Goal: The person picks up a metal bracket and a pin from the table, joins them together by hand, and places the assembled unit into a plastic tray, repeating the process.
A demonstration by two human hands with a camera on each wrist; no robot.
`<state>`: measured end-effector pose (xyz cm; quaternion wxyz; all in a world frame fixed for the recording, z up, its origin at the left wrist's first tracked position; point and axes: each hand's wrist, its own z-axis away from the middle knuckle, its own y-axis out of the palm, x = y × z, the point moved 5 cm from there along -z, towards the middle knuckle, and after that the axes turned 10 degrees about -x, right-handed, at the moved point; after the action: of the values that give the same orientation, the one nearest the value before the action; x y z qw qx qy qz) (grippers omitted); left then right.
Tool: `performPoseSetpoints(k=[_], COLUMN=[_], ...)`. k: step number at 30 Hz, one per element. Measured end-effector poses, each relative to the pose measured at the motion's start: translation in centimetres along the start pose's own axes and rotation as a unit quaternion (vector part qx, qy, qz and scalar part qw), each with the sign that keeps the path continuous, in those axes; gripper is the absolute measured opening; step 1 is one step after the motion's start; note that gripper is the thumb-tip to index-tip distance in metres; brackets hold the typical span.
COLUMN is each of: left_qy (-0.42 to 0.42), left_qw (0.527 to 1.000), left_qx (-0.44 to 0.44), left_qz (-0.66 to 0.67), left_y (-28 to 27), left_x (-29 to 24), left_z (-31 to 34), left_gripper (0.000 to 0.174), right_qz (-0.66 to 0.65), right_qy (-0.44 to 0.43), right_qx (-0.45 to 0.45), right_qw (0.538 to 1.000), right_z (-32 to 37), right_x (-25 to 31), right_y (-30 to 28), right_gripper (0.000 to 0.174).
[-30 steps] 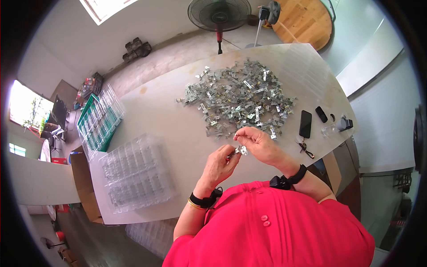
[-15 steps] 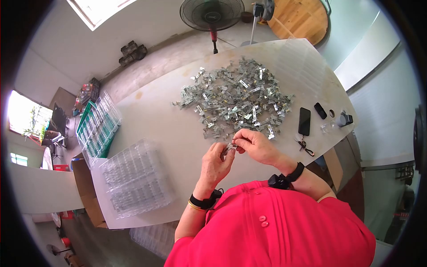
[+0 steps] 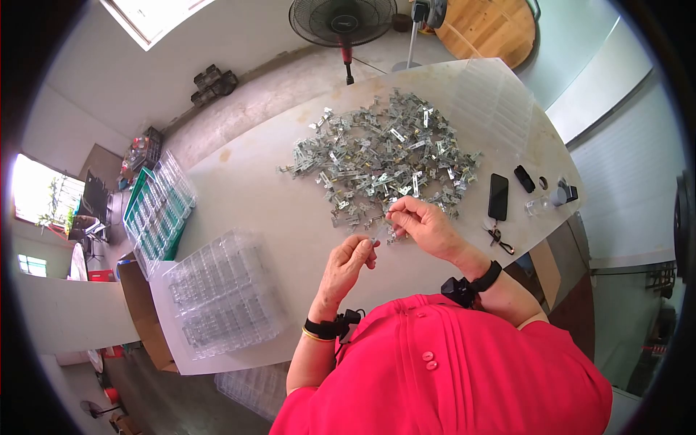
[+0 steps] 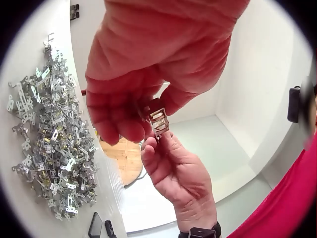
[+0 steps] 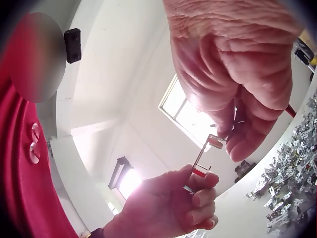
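Note:
Beside the near edge of a heap of small metal brackets (image 3: 384, 156), my right hand (image 3: 428, 228) pinches a metal bracket (image 3: 391, 230) between thumb and fingers. That bracket (image 5: 203, 152) slants down from the right fingertips toward the left hand in the right wrist view. Lower and to the left in the head view, my left hand (image 3: 344, 267) has thumb and forefinger pressed together on a small metal piece (image 3: 374, 241), mostly covered by the fingers. In the left wrist view a bracket with slots (image 4: 159, 122) shows between the two hands.
Stacked clear plastic trays (image 3: 225, 297) lie on the table's left side, with a green tray (image 3: 156, 214) beyond them. To the right are a phone (image 3: 498, 196), a small black device (image 3: 523, 178), keys (image 3: 499, 243) and a clear bottle (image 3: 540, 206). A fan (image 3: 342, 22) stands behind the table.
My hands worked close together on a bracket half a second ago. Now they are apart in the head view: the right has moved up toward the heap with a bracket, the left slightly down.

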<state>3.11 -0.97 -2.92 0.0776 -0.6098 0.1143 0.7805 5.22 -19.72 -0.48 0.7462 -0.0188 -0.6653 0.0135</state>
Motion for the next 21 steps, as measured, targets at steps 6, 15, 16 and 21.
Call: performPoseSetpoints(k=[6,15,16,21], left_qy=[0.029,0.134,0.135,0.206], left_qw=[0.994,0.962,0.962,0.939], left_qx=[-0.094,-0.186,-0.186,-0.187], left_qz=[-0.043,-0.148,-0.148,-0.202], left_y=[-0.4,-0.1,0.0,0.4], left_x=[0.4,0.5,0.4,-0.6], left_z=[-0.4,-0.2,-0.1,0.4], left_gripper=[0.028,0.019,0.019,0.018], right_qz=[0.213,0.266,0.266,0.268], right_qy=[-0.146,-0.135,-0.135,-0.11], right_qx=[-0.055,-0.017,-0.017,0.027], right_qw=[0.965,0.954,0.954,0.957], right_z=[1.1,1.8,1.8,2.3], right_x=[3.8,1.8,2.0,2.2], right_y=[0.0,1.6,1.7,2.3], right_gripper=[0.011,0.012,0.012,0.016])
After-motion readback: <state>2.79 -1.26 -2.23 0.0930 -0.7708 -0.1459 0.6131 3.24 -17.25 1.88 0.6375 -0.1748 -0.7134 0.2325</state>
